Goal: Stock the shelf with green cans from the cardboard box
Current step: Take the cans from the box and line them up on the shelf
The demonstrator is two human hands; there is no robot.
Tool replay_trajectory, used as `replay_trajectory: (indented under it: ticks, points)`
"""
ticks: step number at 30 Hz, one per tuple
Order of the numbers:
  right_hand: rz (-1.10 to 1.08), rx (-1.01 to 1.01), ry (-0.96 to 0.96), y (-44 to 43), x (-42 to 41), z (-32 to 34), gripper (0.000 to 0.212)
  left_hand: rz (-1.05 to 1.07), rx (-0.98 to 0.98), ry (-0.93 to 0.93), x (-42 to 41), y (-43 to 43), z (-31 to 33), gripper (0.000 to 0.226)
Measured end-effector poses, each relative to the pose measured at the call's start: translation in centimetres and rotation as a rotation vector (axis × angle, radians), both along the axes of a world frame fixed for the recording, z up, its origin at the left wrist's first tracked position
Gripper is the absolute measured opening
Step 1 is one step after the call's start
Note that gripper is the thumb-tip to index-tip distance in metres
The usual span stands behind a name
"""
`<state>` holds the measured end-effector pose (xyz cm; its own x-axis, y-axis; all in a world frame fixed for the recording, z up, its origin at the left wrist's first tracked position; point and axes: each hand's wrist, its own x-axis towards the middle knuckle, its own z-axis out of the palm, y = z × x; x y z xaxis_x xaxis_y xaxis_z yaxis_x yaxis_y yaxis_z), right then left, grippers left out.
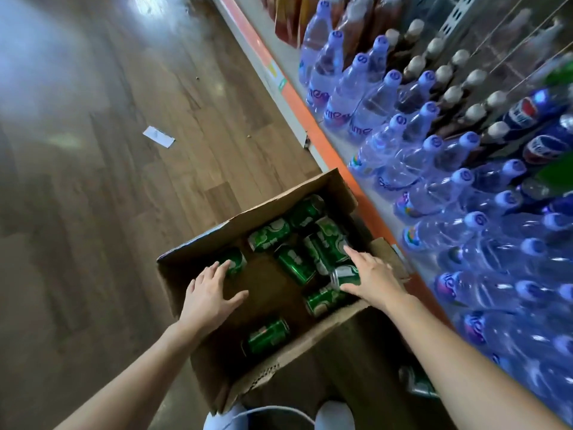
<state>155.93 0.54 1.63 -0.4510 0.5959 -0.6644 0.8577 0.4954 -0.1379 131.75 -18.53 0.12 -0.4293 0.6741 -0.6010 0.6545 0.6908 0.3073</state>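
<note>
An open cardboard box [201, 243] stands on the floor beside the shelf [313, 119]. Several green cans lie loose on their sides inside it. My left hand [207, 297] reaches into the box's left part, fingers spread and straight, fingertips touching one green can [237, 262]. My right hand [372, 279] hovers over the right part, fingers extended, thumb and fingers around the top of another green can [342, 274]. One more can [268, 335] lies alone near the box's front wall.
The shelf on the right holds rows of clear water bottles [434, 193], cola bottles [539, 147] and dark bottles with pale caps. A green can [415, 381] lies below the shelf by my right arm. A paper slip [158, 136] lies on the wooden floor.
</note>
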Motion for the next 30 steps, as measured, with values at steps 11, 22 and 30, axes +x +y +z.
replay_trajectory:
  ticks: [11,22,30]
  points:
    - [0.253,-0.028,-0.206,3.6,1.3,-8.6,0.079,0.058,-0.043,-0.099,-3.3,1.8,-11.1,0.090]
    - [0.364,-0.057,-0.127,3.9,2.0,-10.5,0.096,0.060,0.044,-0.129,-4.9,3.4,-16.4,0.100]
    - [0.322,-0.083,-0.051,3.7,2.1,-10.6,0.090,0.027,-0.026,-0.127,-4.9,3.2,-16.3,0.103]
